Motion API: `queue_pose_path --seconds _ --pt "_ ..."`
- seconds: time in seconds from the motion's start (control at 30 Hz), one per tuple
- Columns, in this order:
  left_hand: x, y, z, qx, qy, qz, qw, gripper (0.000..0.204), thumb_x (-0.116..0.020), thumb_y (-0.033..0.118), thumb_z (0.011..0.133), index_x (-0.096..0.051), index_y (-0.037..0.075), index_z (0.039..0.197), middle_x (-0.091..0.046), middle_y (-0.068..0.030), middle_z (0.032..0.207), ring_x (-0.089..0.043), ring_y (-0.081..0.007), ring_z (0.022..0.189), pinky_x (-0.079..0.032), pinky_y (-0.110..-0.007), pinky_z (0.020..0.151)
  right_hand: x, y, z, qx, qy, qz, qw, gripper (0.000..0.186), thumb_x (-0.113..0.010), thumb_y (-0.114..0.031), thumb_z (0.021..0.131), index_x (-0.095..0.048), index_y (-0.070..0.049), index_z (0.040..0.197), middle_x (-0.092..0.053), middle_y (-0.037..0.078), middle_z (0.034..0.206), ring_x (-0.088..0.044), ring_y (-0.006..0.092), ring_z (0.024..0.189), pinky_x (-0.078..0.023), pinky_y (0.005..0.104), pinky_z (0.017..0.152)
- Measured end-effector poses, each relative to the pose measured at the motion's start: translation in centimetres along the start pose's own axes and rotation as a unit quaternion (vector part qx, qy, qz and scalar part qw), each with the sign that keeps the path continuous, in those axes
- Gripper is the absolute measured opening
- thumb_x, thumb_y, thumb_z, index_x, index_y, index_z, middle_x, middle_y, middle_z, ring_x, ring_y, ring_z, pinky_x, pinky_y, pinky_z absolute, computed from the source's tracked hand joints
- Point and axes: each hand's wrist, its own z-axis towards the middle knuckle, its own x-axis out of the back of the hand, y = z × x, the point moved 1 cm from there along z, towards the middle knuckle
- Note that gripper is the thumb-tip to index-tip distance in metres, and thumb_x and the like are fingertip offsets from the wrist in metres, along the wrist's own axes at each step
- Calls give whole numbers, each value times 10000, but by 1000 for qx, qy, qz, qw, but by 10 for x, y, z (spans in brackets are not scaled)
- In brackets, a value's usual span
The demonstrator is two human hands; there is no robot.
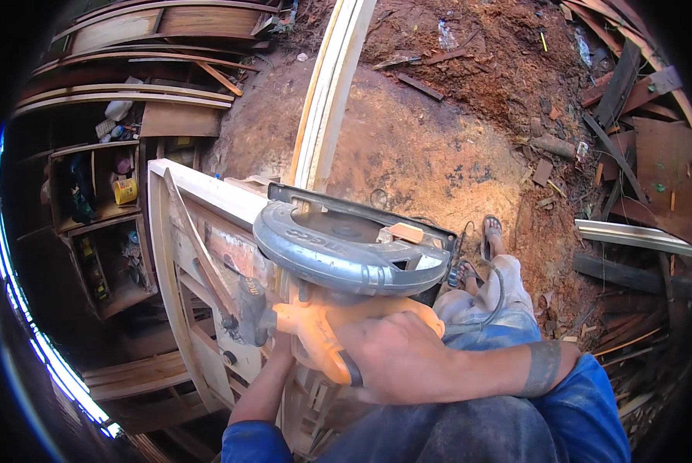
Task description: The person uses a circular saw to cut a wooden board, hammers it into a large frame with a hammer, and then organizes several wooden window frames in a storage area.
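Observation:
A circular saw [354,251] with a grey metal blade guard and an orange body lies across the middle of the view. My right hand [396,351] is closed around its orange rear handle [338,339]. From below, my left forearm reaches up to the saw's body; only the wrist side of my left hand [283,347] shows, and its fingers are hidden behind the saw. Pale wooden lengths [327,100] run away from the saw toward the far side. Under and left of the saw stands a wooden frame-like bench [172,239], with a thin strip of wood [195,239] slanting over it.
Open wooden boxes [103,224] with odds and ends stand at the left, below stacked boards [122,96]. Scrap wood [631,147] is heaped at the right on reddish ground. A dark cable [500,285] loops near my sandalled feet [491,231].

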Motion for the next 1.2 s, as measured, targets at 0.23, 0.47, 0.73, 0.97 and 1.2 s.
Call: queue_pose_path --seconds 0.23,0.47,0.73,0.97,1.2 --pt "5 -2 -2 -12 18 5 1000 422 -710 214 923 -578 33 1281 -650 -121 1185 -624 -256 1129 -491 -394 988 -4 -8 18 -5 -3 -23 1000 451 -800 -185 622 -572 -6 967 -653 189 765 -652 429 713 -523 518 656" --pt "6 -3 3 -18 26 11 999 440 -715 204 920 -564 27 1293 -645 -129 1182 -622 -262 1130 -488 -397 990 -8 -13 40 14 4 -52 999 436 -821 -198 637 -592 47 916 -661 225 706 -667 414 650 -534 492 613" --pt "6 -2 2 -22 30 20 999 462 -721 193 916 -548 19 1307 -640 -137 1178 -618 -268 1131 -484 -400 992 -17 -20 67 -4 -20 -54 998 422 -785 -192 639 -603 36 944 -667 228 729 -674 425 699 -549 502 663" --pt "0 -4 6 -53 40 24 998 481 -726 183 912 -533 12 1318 -635 -144 1175 -615 -274 1132 -481 -403 993 -36 -17 101 19 59 -43 997 337 -743 -153 662 -600 57 884 -665 238 733 -660 471 707 -551 506 678" --pt "-3 9 8 -115 74 48 990 501 -732 173 908 -519 6 1330 -631 -151 1172 -612 -280 1133 -478 -406 995 5 -38 43 94 214 25 972 261 -748 -115 715 -644 43 893 -670 269 785 -686 436 771 -551 465 707"
